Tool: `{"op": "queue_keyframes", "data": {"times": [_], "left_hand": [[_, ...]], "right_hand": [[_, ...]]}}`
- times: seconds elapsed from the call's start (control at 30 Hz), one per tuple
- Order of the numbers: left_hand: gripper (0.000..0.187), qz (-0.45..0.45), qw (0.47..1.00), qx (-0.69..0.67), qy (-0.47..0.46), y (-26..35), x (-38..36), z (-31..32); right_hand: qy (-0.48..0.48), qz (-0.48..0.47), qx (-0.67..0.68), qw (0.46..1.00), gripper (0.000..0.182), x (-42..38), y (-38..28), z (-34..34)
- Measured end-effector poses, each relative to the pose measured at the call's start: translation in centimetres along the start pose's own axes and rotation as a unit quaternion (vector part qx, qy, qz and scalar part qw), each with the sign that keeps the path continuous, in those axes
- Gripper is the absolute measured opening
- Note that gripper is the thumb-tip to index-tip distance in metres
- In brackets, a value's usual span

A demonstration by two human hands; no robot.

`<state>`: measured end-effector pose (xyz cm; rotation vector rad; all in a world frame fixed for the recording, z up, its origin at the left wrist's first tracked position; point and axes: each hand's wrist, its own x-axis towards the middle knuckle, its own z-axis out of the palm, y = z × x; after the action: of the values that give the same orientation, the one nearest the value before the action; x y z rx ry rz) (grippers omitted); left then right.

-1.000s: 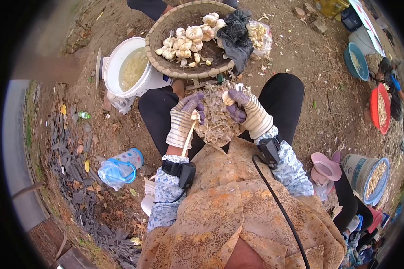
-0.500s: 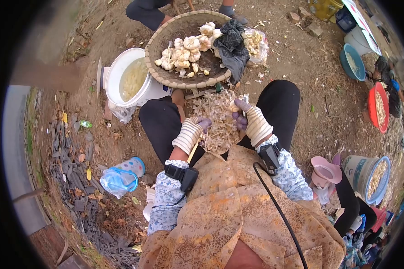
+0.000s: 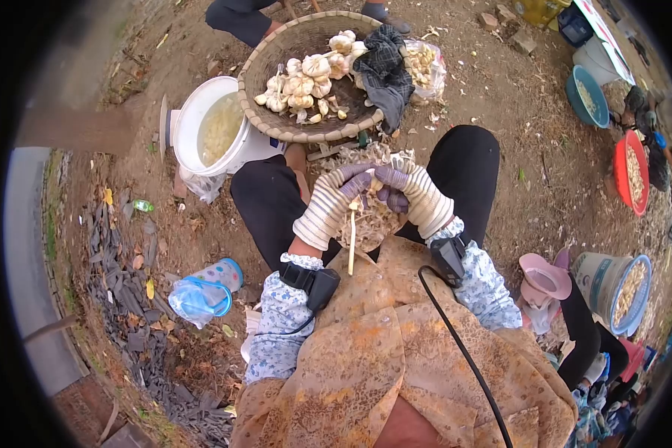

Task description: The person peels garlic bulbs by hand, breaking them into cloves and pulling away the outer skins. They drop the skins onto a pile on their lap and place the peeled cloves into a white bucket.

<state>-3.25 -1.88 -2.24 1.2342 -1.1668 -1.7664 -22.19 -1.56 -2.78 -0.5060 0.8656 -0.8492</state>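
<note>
My left hand (image 3: pixel 339 198), in a striped glove with purple fingertips, is closed on a piece of garlic whose pale stalk (image 3: pixel 352 243) points down toward my lap. Touching it at the fingertips, my right hand (image 3: pixel 411 190) is gloved the same way and closed on the garlic too. Below both hands lies a heap of garlic skins (image 3: pixel 373 228) between my knees. Just beyond, a round woven basket (image 3: pixel 265 58) holds garlic bulbs (image 3: pixel 315 67), loose cloves and a dark checked cloth (image 3: pixel 384 67).
A white bucket (image 3: pixel 189 134) with cloves in liquid stands left of the basket. A clear bag of cloves (image 3: pixel 424 71) is right of it. Farther right are a teal basin (image 3: pixel 588 97), a red basin (image 3: pixel 632 173) and a tub (image 3: pixel 597 280). Other people sit beyond the basket and at right.
Both hands have come together above the skins; they were apart before. My left hand has moved up and right, and the stalk now hangs nearly straight down.
</note>
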Motion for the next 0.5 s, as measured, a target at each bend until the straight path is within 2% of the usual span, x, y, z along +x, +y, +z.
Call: {"op": "queue_keyframes", "data": {"times": [0.03,0.1,0.17,0.3,0.37,0.4,0.47,0.5], "left_hand": [[0.032,-0.002,0.999,-0.048,0.022,-0.2,-0.2,0.1],[0.031,-0.027,0.996,-0.081,0.018,-0.1,-0.9,-0.3],[0.033,-0.045,0.983,-0.177,-0.02,-0.1,-1.4,-0.5],[0.035,-0.056,0.986,-0.154,-0.037,0.4,-1.5,-0.6],[0.033,-0.056,0.989,-0.137,-0.003,0.2,-1.7,-0.6],[0.03,-0.057,0.977,-0.202,0.019,-0.3,-1.5,-0.9],[0.024,-0.044,0.947,-0.312,0.053,-1.3,-1.7,-1.6],[0.024,-0.044,0.947,-0.312,0.056,-1.4,-1.9,-1.8]], "right_hand": [[0.002,0.001,0.001,1.0,0.018,0.2,0.3,-0.3],[-0.026,0.026,0.118,0.992,0.016,0.3,0.3,0.0],[-0.03,0.031,0.085,0.995,0.013,-0.2,-0.6,1.0],[0.03,-0.03,-0.016,0.999,0.014,0.5,-0.4,1.8],[0.028,-0.043,-0.122,0.991,0.016,0.5,-0.4,2.3],[0.039,-0.044,-0.187,0.981,0.019,0.2,-0.9,3.1],[0.042,-0.044,-0.17,0.984,0.022,0.5,-0.1,3.0],[0.048,-0.045,-0.153,0.986,0.024,0.6,0.1,3.0]]}}
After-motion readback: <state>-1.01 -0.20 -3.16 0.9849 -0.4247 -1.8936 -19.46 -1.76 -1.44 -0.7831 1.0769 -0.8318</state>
